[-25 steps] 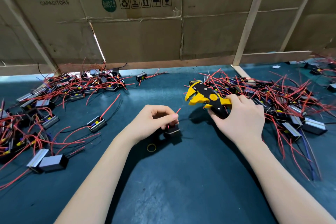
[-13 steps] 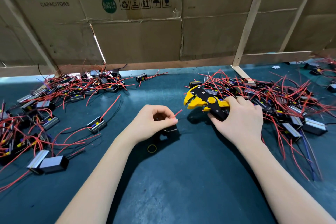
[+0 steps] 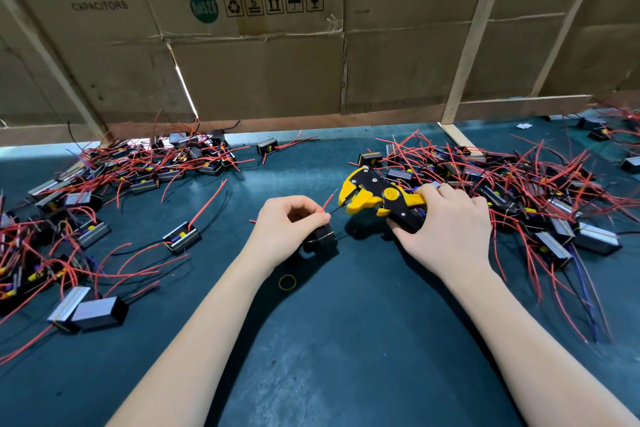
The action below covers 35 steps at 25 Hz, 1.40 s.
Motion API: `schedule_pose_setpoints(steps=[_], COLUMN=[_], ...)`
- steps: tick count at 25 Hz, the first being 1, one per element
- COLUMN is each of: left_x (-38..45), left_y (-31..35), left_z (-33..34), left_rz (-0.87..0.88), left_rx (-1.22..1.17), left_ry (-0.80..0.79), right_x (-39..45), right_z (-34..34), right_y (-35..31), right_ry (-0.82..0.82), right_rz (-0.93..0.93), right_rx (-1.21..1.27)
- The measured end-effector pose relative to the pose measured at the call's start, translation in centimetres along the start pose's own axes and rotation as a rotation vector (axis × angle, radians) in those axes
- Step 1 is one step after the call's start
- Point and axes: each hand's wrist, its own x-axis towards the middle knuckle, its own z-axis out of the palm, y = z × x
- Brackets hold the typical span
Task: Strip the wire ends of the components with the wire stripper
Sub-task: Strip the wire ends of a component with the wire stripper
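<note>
My right hand (image 3: 446, 232) grips the handles of a yellow and black wire stripper (image 3: 375, 196), whose jaws point left and stand apart. My left hand (image 3: 287, 229) pinches the wires of a small black component (image 3: 322, 239) that rests on the mat under its fingers. A red wire (image 3: 329, 203) with a bare tip rises from the pinch, and a thin black wire (image 3: 337, 210) reaches right to the stripper's jaws.
A pile of black components with red wires (image 3: 512, 191) lies right of the stripper, another pile (image 3: 114, 180) at the back left. A lone component (image 3: 181, 236) and a yellow rubber band (image 3: 287, 282) lie on the dark green mat (image 3: 346, 340). Cardboard walls (image 3: 263, 73) close the back.
The stripper has moved left and down toward my left hand, and its jaws now meet the black wire. My left hand has shifted slightly with the component.
</note>
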Motion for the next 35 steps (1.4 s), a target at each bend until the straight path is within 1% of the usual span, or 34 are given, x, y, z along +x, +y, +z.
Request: schedule_pose_setpoints(steps=[6,10,12,13,15,16,17,19,20,21,22,23,24,25,26,27,28,29,30,31,32,35], left_x=[-0.1,-0.2,-0.2,-0.2,-0.3,-0.4,-0.5,-0.8,-0.7,-0.4,-0.1,0.2,0.5,0.6,0.8,0.7,0.5,0.4,0.4,0.5,0.5,0.6], left_y=[0.2,0.2,0.3,0.2,0.1,0.3,0.5,0.9,1.1,0.9,0.7,0.3,0.1,-0.3,-0.8,-1.3,-1.6,-1.9,-2.1,-2.1,-2.0,-0.7], left_z=[0.0,-0.2,-0.3,-0.3,-0.3,-0.1,0.1,0.2,-0.1,-0.7,-1.5,-2.7,-4.0,-5.3,-6.6,-7.7,-8.3,-8.7,-8.8,-8.6,-8.3,-5.8], left_rz=[-0.004,0.008,0.016,0.031,0.11,0.178,0.229,0.242,0.254,0.283,0.324,0.349,0.322,0.233,0.091,-0.06,-0.189,-0.266,-0.287,-0.252,-0.183,-0.026], left_rx=[-0.015,-0.012,0.001,0.048,0.146,0.135,0.087,-0.007,0.032,0.133,0.283,0.433,0.578,0.71,0.824,0.917,0.989,1.032,1.028,0.96,0.829,0.274], left_ry=[-0.019,-0.034,-0.029,-0.013,0.028,0.025,-0.017,-0.145,-0.142,-0.063,0.084,0.263,0.442,0.59,0.679,0.698,0.659,0.595,0.537,0.486,0.438,0.229], right_x=[0.2,0.1,-0.1,-0.1,0.0,0.1,0.2,0.4,0.4,0.5,0.5,0.5,0.4,0.4,0.3,0.2,0.2,0.2,0.2,0.2,0.2,0.2], right_z=[-0.8,-1.1,-0.9,-0.8,-0.5,-0.4,-0.4,-0.4,-0.3,-0.4,-0.4,-0.5,-0.5,-0.5,-0.5,-0.6,-0.6,-0.6,-0.5,-0.5,-0.4,-0.1], right_y=[-0.3,-0.7,-0.6,-0.5,-0.2,0.0,0.2,0.6,0.8,0.8,0.8,0.8,0.7,0.6,0.5,0.3,0.3,0.3,0.3,0.4,0.4,0.5], right_ry=[-0.032,-0.039,0.014,0.044,0.103,0.129,0.142,0.143,0.136,0.124,0.113,0.106,0.102,0.101,0.102,0.101,0.098,0.091,0.08,0.069,0.059,0.034], right_rz=[-0.008,0.047,0.042,0.035,0.052,0.08,0.112,0.162,0.176,0.186,0.19,0.187,0.177,0.165,0.153,0.143,0.136,0.131,0.128,0.125,0.123,0.126], right_rx=[0.007,-0.022,0.008,0.02,0.044,0.068,0.101,0.161,0.178,0.192,0.203,0.206,0.2,0.192,0.189,0.192,0.194,0.189,0.18,0.172,0.166,0.144])
